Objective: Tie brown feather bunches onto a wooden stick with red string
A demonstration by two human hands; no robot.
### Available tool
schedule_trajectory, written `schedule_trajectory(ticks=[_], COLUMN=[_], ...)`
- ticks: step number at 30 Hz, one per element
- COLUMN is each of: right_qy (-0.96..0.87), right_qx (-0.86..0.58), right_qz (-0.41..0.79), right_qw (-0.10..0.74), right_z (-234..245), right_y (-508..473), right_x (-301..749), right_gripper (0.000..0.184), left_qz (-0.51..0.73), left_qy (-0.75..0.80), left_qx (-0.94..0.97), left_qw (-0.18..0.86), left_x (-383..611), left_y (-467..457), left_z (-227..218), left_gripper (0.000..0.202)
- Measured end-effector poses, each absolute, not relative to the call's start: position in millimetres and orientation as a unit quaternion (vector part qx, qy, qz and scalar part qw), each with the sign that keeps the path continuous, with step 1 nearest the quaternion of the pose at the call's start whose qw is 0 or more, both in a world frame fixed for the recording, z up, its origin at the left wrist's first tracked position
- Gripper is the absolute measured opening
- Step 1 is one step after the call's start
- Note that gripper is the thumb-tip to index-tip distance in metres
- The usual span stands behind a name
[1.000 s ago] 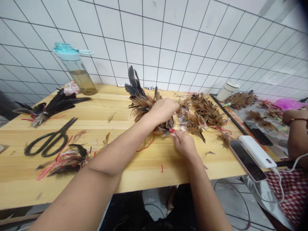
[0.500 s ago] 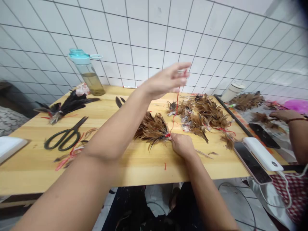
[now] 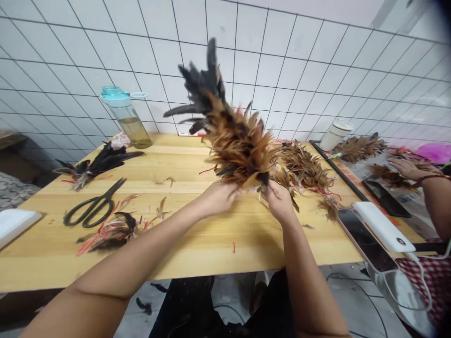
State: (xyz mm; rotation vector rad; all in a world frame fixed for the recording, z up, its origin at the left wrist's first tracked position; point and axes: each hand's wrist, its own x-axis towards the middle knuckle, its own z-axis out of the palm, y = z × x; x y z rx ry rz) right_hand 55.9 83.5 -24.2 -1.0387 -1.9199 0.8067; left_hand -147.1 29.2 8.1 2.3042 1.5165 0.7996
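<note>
A feather duster point(image 3: 243, 145) of brown feathers with long black ones at its tip is raised above the table, leaning up and to the left. My right hand point(image 3: 279, 201) is closed around its bound lower end. My left hand point(image 3: 221, 196) sits under the left side of the brown feathers with its fingers curled and partly blurred. What those fingers hold, if anything, I cannot make out. Behind my right hand lie more brown feather bundles point(image 3: 303, 164) with red thread ends. A short piece of red thread point(image 3: 234, 247) lies near the table's front.
Black scissors point(image 3: 95, 206) and loose feathers with red strands point(image 3: 112, 230) lie at left, below a black feather bundle point(image 3: 102, 162) and a water bottle point(image 3: 132, 122). Phone point(image 3: 366, 239) and power bank point(image 3: 384, 225) lie at right, near another person's hand point(image 3: 408, 169).
The feather duster has been lifted off the table and tilted upright, black tip showing. My left hand has come down from its raised position, where it drew red thread, to beside the feathers.
</note>
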Motion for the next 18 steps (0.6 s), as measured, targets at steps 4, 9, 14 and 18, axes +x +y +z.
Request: schedule_trajectory(ticks=[4,9,14,18], right_qy=[-0.628,-0.566,-0.518,-0.49], right_qx=[-0.304,-0.247,-0.265,-0.274], right_qz=[0.561,0.659,0.684,0.696], right_qw=[0.446,0.429,0.439,0.447], right_z=[-16.3,-13.2,-16.5,-23.4], right_y=[75.1,66.5,70.1,70.3], right_x=[38.1,19.2,11.1,9.6], right_gripper=[0.042,0.04,0.04,0.042], left_qz=[0.414,0.436,0.457,0.441], left_qy=[0.527,0.438,0.49,0.503], left_qx=[0.722,0.708,0.657,0.687], left_qw=[0.174,0.342,0.345,0.284], left_x=[-141.3,-135.8,-146.1,-153.3], left_y=[62.7,59.2,56.6,67.1], left_z=[-23.0,-23.6,-36.4,-49.6], left_gripper=[0.034,0.031,0.038,0.032])
